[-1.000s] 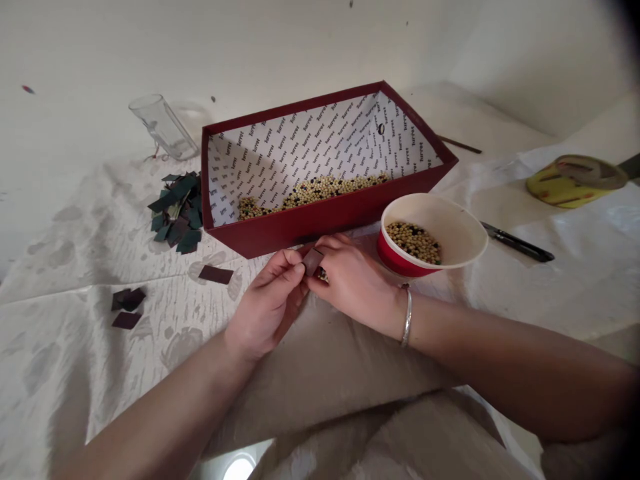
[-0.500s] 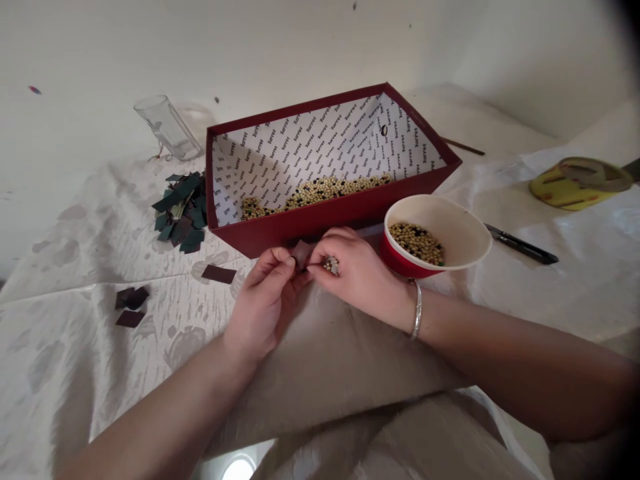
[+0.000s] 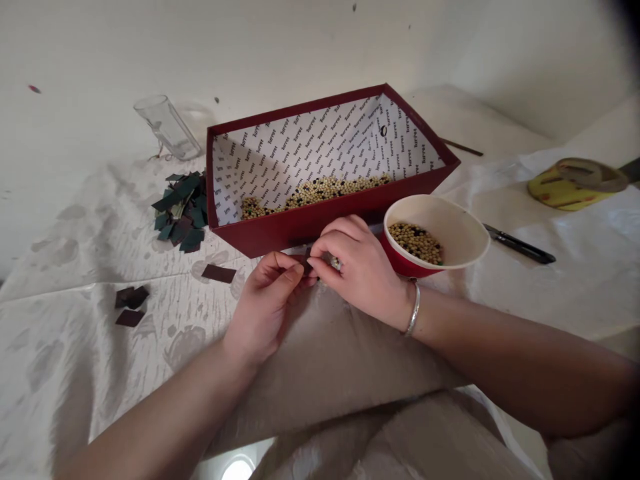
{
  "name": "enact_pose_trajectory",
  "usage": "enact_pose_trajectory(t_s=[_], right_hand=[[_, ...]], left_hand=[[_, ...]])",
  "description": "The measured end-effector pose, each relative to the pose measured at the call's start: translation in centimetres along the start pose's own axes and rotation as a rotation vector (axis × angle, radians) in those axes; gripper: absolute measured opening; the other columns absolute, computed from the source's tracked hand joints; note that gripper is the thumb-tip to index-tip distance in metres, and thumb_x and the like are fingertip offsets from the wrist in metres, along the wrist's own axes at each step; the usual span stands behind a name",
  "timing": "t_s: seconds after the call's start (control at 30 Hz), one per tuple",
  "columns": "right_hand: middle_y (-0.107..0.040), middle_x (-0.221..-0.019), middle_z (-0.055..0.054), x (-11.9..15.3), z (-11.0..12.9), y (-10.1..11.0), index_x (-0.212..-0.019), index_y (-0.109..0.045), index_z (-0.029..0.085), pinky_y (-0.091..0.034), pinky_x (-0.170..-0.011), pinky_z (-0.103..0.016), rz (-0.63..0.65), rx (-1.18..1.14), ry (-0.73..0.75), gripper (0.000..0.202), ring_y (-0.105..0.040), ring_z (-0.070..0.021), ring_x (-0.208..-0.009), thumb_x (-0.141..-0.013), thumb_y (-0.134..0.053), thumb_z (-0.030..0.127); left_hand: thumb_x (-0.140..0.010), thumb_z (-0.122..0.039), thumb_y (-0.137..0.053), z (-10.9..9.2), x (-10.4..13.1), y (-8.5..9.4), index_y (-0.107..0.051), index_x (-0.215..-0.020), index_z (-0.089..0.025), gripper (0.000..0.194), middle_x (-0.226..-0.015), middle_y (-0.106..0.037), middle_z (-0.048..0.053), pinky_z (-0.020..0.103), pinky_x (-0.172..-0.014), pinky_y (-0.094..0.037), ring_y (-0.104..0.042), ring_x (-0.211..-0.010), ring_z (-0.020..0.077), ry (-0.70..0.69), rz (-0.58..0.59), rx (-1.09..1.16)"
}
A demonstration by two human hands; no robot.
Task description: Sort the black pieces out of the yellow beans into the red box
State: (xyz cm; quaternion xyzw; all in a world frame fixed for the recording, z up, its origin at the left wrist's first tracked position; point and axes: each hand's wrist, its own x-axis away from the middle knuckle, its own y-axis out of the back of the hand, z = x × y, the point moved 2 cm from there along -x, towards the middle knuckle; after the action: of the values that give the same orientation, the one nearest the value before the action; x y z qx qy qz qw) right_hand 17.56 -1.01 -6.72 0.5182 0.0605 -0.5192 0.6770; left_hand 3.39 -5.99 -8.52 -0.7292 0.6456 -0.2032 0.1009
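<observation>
My left hand (image 3: 263,303) and my right hand (image 3: 363,277) meet in front of the dark red box. Between their fingertips they pinch a small dark brown piece of paper (image 3: 308,259), mostly hidden by the fingers. Inside the curl of my right fingers shows a small cluster of pale beads (image 3: 335,262). The box (image 3: 280,233) has a white printed lining, with many yellow and black beads (image 3: 320,193) heaped along its near side. Just right of my right hand stands a red and white paper bowl (image 3: 465,240), holding similar beads (image 3: 416,243).
A pile of dark green and brown paper pieces (image 3: 183,210) lies left of the box, with a loose brown piece (image 3: 219,273) nearer. A tilted glass (image 3: 170,130) is behind. Rightward are a black-handled knife (image 3: 525,248) and a yellow tape roll (image 3: 565,190).
The brown paper piece has turned and been drawn in between my fingers, so less of it shows. My right hand has shifted slightly up; my left has edged right.
</observation>
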Motion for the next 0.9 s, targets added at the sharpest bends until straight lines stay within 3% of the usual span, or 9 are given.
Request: enact_pose_trajectory(t_s=[0.47, 0.63, 0.9], right_hand=[[-0.061, -0.087, -0.006, 0.10, 0.08, -0.10, -0.079, -0.061, 0.019, -0.043, -0.078, -0.036, 0.082, 0.006, 0.027, 0.011, -0.050, -0.0208, -0.086, -0.089, -0.059, 0.018], [-0.060, -0.086, -0.005, 0.01, -0.08, -0.04, -0.077, -0.059, 0.020, -0.043, -0.079, -0.037, 0.018, 0.018, -0.017, 0.012, -0.050, -0.0210, -0.085, -0.089, -0.059, 0.018], [-0.061, -0.085, -0.005, -0.09, -0.31, -0.07, -0.076, -0.060, 0.020, -0.043, -0.079, -0.037, 0.026, 0.020, -0.012, 0.012, -0.051, -0.0209, -0.085, -0.088, -0.059, 0.018]], left_hand=[[-0.075, -0.019, -0.075, -0.19, -0.14, -0.01, -0.066, -0.069, -0.020, 0.011, -0.072, -0.065, -0.001, 0.027, -0.074, -0.050, -0.060, -0.072, 0.0118, 0.009, -0.009, 0.040], [-0.075, -0.022, -0.076, -0.18, -0.09, 0.07, -0.066, -0.070, -0.020, 0.012, -0.073, -0.066, 0.000, 0.031, -0.078, -0.051, -0.063, -0.073, 0.0139, 0.021, -0.019, 0.011], [-0.073, -0.022, -0.078, -0.17, -0.24, -0.02, -0.066, -0.069, -0.020, 0.013, -0.072, -0.066, 0.000, 0.029, -0.075, -0.051, -0.063, -0.071, 0.0132, 0.024, -0.013, 0.027]])
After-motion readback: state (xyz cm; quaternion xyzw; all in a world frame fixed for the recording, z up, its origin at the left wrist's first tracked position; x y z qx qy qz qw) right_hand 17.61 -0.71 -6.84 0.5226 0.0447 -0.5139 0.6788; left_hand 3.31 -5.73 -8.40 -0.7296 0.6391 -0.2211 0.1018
